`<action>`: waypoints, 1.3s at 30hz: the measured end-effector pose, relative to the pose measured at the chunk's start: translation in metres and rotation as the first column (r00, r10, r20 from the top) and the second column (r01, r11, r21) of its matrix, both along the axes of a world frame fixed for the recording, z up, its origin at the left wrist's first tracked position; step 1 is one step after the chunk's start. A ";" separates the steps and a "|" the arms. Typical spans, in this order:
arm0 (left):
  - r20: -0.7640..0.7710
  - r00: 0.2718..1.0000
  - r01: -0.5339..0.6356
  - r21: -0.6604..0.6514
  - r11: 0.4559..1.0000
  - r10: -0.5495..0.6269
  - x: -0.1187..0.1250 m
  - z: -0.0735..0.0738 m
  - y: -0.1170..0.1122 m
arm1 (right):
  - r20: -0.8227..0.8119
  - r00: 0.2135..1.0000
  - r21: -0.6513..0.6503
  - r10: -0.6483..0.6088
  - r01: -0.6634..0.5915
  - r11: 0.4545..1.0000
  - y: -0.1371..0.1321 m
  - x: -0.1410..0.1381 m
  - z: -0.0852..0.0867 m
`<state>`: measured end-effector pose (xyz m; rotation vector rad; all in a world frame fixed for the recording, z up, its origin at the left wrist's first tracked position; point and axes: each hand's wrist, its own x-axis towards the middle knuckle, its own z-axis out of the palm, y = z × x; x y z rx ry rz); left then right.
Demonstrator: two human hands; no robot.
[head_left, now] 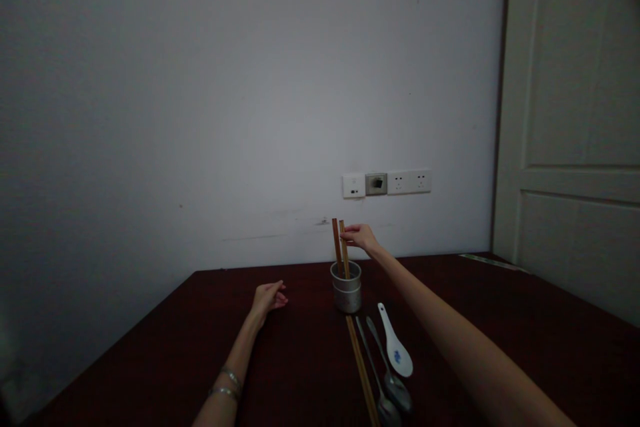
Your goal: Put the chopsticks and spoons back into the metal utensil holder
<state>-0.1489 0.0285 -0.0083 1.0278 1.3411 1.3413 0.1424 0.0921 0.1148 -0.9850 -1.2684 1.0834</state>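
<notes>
My right hand (pixel 361 237) pinches the upper part of light wooden chopsticks (pixel 345 255), whose lower ends are inside a grey metal cup (pixel 347 296). Darker reddish-brown chopsticks (pixel 337 245) lean in the same cup, just left of the held ones. Left of the cup, my left hand (pixel 270 297) rests at the table with nothing in it, its fingers loosely bent and partly apart. In front of the cup lie another pair of wooden chopsticks (pixel 362 371), two metal spoons (pixel 371 360) (pixel 397 392) and a white spoon (pixel 399 355) with a blue mark.
The dark red table (pixel 165 360) reaches back to a pale wall (pixel 250 113). Sockets and switch plates (pixel 409 181) sit on the wall behind the cup. A panelled door (pixel 575 107) stands at the right, and a thin strip (pixel 493 261) lies near the table's back right edge.
</notes>
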 end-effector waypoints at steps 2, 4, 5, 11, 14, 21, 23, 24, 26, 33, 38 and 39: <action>-0.002 1.000 0.013 0.005 1.000 -0.013 -0.001 -0.001 0.001 | -0.007 1.000 -0.001 0.000 0.000 1.000 0.000 0.000 0.000; -0.010 1.000 0.020 0.001 1.000 -0.020 -0.001 -0.002 0.002 | -0.013 1.000 -0.003 0.001 -0.001 1.000 0.000 0.000 -0.001; -0.016 1.000 0.022 0.000 1.000 -0.022 -0.001 -0.003 0.003 | -0.016 1.000 -0.004 0.003 -0.003 1.000 -0.001 0.000 -0.001; -0.037 0.999 0.031 -0.002 1.000 -0.031 -0.001 -0.006 0.006 | -0.017 1.000 -0.015 0.021 -0.022 1.000 -0.005 0.000 -0.001; -0.041 0.998 0.040 0.002 0.999 -0.040 -0.002 -0.007 0.007 | -0.009 0.999 -0.017 0.038 -0.038 0.999 -0.006 0.000 -0.002; -0.085 0.996 0.039 -0.003 0.999 -0.039 0.000 -0.003 0.001 | 0.010 0.998 -0.032 0.058 -0.058 0.998 -0.007 0.002 -0.006; -0.093 0.995 0.035 -0.006 0.999 -0.035 0.000 -0.002 -0.001 | 0.014 0.998 -0.041 0.067 -0.067 0.997 -0.008 0.002 -0.006; -0.095 0.995 0.034 -0.008 0.999 -0.035 0.001 -0.001 -0.001 | 0.016 0.997 -0.046 0.072 -0.071 0.996 -0.010 0.002 -0.006; -0.090 0.995 0.036 -0.010 0.999 -0.036 0.001 -0.001 0.000 | 0.018 0.997 -0.055 0.080 -0.079 0.995 -0.013 0.002 -0.006; -0.101 0.994 0.032 -0.008 0.999 -0.033 0.003 -0.001 0.000 | 0.034 0.994 -0.074 0.101 -0.098 0.992 -0.017 0.009 -0.008; -0.123 0.992 0.031 -0.004 1.000 -0.031 0.002 -0.002 0.003 | 0.061 0.993 -0.049 0.098 -0.096 0.994 -0.015 0.030 -0.015; -0.124 0.992 0.031 -0.006 1.000 -0.032 0.002 -0.003 0.003 | 0.072 0.994 -0.047 0.086 -0.083 0.995 -0.015 0.037 -0.018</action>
